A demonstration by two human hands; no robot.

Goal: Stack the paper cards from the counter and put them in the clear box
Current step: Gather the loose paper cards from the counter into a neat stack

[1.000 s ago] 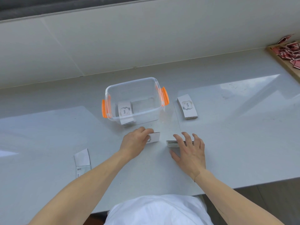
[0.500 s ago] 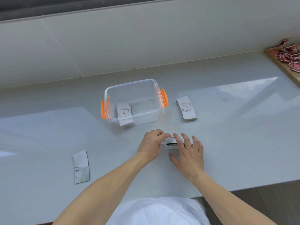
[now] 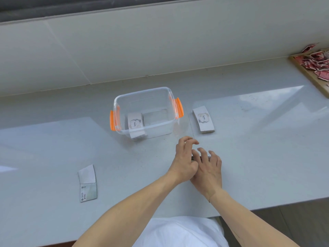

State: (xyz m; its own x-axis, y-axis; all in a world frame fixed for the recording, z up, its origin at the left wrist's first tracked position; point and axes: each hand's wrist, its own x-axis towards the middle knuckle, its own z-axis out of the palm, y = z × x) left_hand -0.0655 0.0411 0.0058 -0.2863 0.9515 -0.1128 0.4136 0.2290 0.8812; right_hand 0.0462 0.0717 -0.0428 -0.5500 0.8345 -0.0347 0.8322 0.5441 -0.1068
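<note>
A clear box [image 3: 142,92] with orange latches stands on the white counter [image 3: 53,143], holding a small pile of "love" cards [image 3: 135,124] at its left end. In front of the box, a stack of cards [image 3: 200,158] lies mostly hidden under my hands; only its dark striped edge shows. My right hand [image 3: 209,171] lies on that stack with its fingers spread over it. My left hand [image 3: 185,157] hovers over the stack's left end, fingers curled and apart, with no card visible in it.
Another pile of "love" cards [image 3: 203,120] lies right of the box. Two loose cards [image 3: 87,183] lie at the front left. A wooden tray [image 3: 302,70] with red paper pieces [image 3: 318,66] sits at the far right. The counter's front edge runs close below my wrists.
My left hand slid a single card rightward from in front of the box onto the stack under my right hand, and its fingers have now lifted off. The right hand stayed put.
</note>
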